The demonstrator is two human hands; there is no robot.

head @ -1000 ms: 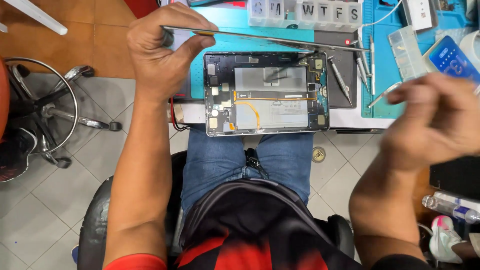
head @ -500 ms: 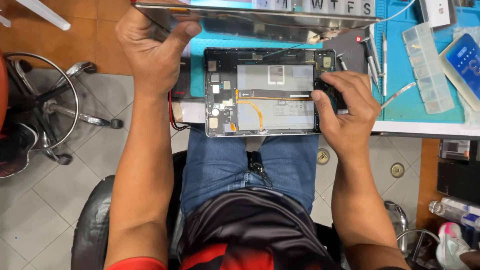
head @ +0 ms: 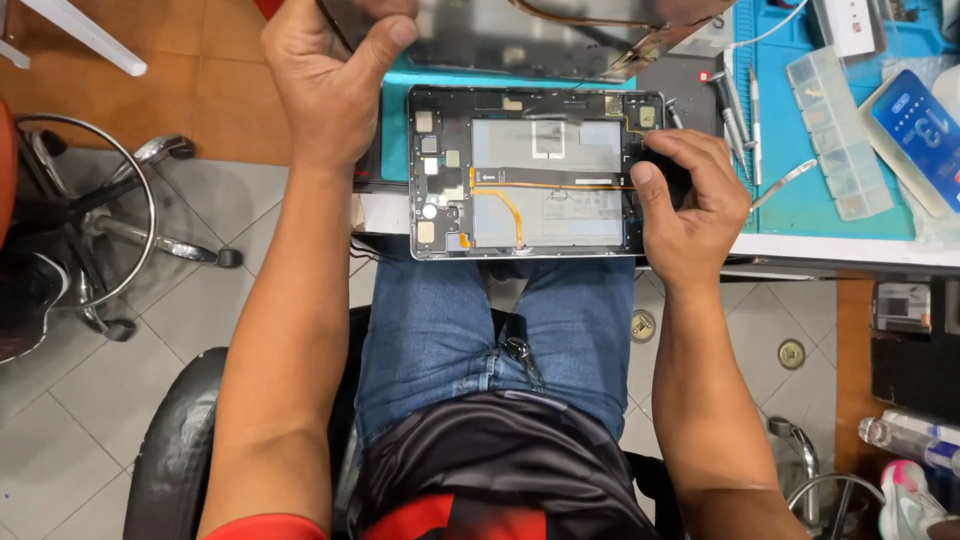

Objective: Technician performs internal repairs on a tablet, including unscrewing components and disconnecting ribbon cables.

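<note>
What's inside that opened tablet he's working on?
Inside the opened tablet: a large grey battery, a dark ribbon cable with orange edging, and small chips along the left edge. The right hand covers the right end, so that part is hidden.

The lifted back panel (head: 540,35) runs off the frame's top edge; the right hand (head: 690,205) hides the opened tablet's (head: 540,170) right end.

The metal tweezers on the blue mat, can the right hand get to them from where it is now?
Probably yes. The right hand rests on the opened tablet's right edge, and the tweezers lie just beside it on the blue mat, with nothing between them.
</note>
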